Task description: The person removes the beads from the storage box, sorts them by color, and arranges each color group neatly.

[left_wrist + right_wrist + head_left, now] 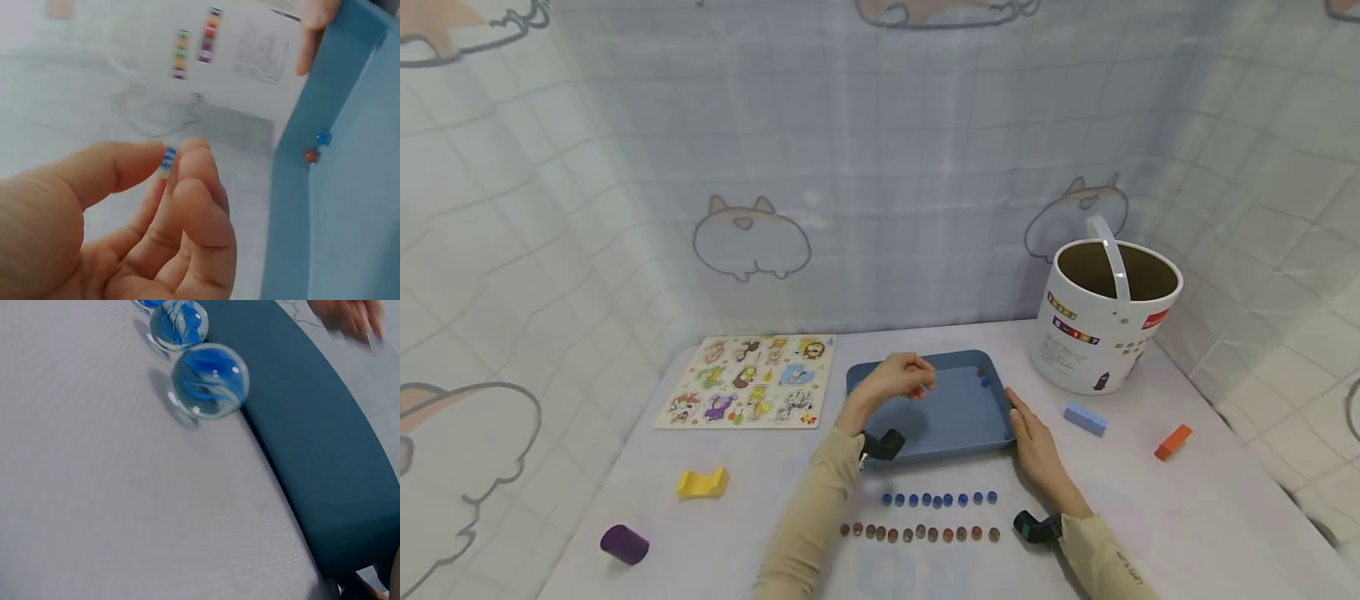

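My left hand (895,379) is raised over the left part of the blue tray (940,417). Between its thumb and fingers it pinches a small clear-and-blue glass marble (167,160), mostly covered by the fingertips. My right hand (1041,454) touches the tray's right side, its fingers lying along the rim. Inside the tray, by the far right corner, a blue marble (322,138) and a red marble (311,156) lie close together. In front of the tray runs a row of blue marbles (937,502), and nearer me a row of brownish-red marbles (932,534).
A white bucket (1078,354) with a handle stands at the back right. Near it lie a light blue block (1086,420) and an orange block (1173,442). On the left are an animal puzzle board (748,382), a yellow block (702,483) and a purple cylinder (624,544).
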{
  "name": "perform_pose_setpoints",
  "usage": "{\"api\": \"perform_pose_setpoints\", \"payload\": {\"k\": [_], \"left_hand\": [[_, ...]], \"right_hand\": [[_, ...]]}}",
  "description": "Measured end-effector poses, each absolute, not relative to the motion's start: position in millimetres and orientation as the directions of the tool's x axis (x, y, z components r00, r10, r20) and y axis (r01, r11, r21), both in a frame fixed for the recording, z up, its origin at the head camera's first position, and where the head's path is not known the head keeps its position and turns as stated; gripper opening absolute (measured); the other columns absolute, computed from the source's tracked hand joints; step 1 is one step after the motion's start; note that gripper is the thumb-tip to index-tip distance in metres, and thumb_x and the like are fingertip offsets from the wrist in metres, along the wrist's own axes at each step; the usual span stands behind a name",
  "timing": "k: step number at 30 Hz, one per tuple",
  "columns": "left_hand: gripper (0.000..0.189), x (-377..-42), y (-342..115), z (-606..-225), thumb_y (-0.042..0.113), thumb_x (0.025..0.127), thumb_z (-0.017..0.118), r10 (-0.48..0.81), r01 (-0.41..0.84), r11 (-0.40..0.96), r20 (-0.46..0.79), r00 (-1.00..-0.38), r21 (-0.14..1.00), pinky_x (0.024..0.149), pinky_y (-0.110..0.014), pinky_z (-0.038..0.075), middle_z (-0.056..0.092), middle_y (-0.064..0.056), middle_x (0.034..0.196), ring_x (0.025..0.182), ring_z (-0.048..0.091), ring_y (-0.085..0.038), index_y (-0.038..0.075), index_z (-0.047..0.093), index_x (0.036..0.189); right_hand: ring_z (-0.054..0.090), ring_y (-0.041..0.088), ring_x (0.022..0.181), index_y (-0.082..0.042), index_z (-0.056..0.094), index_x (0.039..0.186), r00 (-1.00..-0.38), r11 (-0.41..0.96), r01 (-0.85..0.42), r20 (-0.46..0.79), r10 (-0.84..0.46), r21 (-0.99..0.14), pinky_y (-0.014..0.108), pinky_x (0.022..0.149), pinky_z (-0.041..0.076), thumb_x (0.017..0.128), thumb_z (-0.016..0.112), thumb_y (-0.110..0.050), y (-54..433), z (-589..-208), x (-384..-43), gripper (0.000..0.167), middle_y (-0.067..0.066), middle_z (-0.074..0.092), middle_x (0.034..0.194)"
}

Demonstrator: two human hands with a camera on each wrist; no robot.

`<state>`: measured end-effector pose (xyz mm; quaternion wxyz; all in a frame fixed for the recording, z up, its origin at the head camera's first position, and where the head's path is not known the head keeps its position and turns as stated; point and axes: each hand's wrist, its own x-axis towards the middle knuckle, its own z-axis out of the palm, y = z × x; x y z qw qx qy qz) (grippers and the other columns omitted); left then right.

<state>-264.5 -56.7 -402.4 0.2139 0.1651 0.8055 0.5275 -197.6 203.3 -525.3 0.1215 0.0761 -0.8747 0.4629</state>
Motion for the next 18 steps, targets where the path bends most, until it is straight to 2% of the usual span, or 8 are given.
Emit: {"api": "perform_pose_setpoints", "payload": {"k": [2,5,7,11,14,18], "left_hand": [[0.022,-243.0,-80.1,-403.4,0.018,0.098,0.057,0.52,0.089,0.399,-0.146,-0.841,0.913,0.075,-0.048,0.053,0.067,-0.022,0.098,0.077,0.062,-0.037,0.001,0.061,0.112],[0.018,-209.1,-106.6,-409.9,0.017,0.097,0.059,0.555,0.132,0.442,-0.155,-0.817,0.887,0.06,-0.038,0.047,0.068,-0.024,0.092,0.059,0.053,-0.021,0.002,0.064,0.106],[0.016,-189.9,-118.7,-417.6,0.017,0.095,0.062,0.559,0.13,0.473,-0.183,-0.809,0.871,0.055,-0.031,0.043,0.068,-0.021,0.085,0.057,0.049,-0.014,0.004,0.066,0.102],[0.009,-164.8,-132.5,-434.8,0.016,0.089,0.069,0.52,0.156,0.56,-0.198,-0.831,0.813,0.052,-0.023,0.041,0.067,-0.005,0.073,0.059,0.052,-0.012,0.008,0.069,0.092],[0.004,-157.5,-138.8,-445.0,0.012,0.085,0.072,0.487,0.199,0.622,-0.175,-0.856,0.758,0.052,-0.022,0.04,0.064,0.001,0.07,0.06,0.052,-0.01,0.009,0.071,0.087],[0.004,-156.4,-144.1,-452.5,0.01,0.082,0.074,0.455,0.23,0.667,-0.144,-0.879,0.709,0.054,-0.023,0.041,0.066,0.003,0.073,0.063,0.053,-0.008,0.011,0.072,0.084]], "right_hand": [[0.035,0.043,0.139,-0.004,0.035,0.149,-0.96,0.561,-0.247,0.28,-0.028,-0.79,0.055,0.112,0.026,0.108,0.03,-0.025,202.7,-526.2,-198.6,0.047,0.021,0.038,0.151],[0.034,0.044,0.14,-0.004,0.033,0.15,-0.961,0.56,-0.244,0.273,-0.033,-0.792,0.056,0.113,0.025,0.108,0.03,-0.026,204.4,-525.7,-198.6,0.048,0.022,0.037,0.152],[0.034,0.044,0.14,-0.003,0.033,0.15,-0.961,0.567,-0.245,0.275,-0.033,-0.787,0.056,0.113,0.025,0.108,0.029,-0.026,206.3,-525.1,-198.9,0.048,0.022,0.037,0.152],[0.033,0.044,0.14,-0.004,0.033,0.15,-0.962,0.566,-0.239,0.274,-0.024,-0.789,0.056,0.113,0.024,0.108,0.029,-0.026,208.4,-523.7,-199.6,0.048,0.022,0.036,0.152],[0.032,0.043,0.141,-0.005,0.032,0.151,-0.966,0.563,-0.226,0.257,-0.026,-0.795,0.056,0.114,0.023,0.108,0.029,-0.028,207.4,-523.4,-199.6,0.049,0.021,0.035,0.153],[0.031,0.044,0.141,-0.006,0.031,0.151,-0.97,0.562,-0.221,0.242,-0.038,-0.797,0.056,0.114,0.023,0.108,0.029,-0.029,204.0,-523.9,-198.6,0.049,0.021,0.034,0.154]]}}
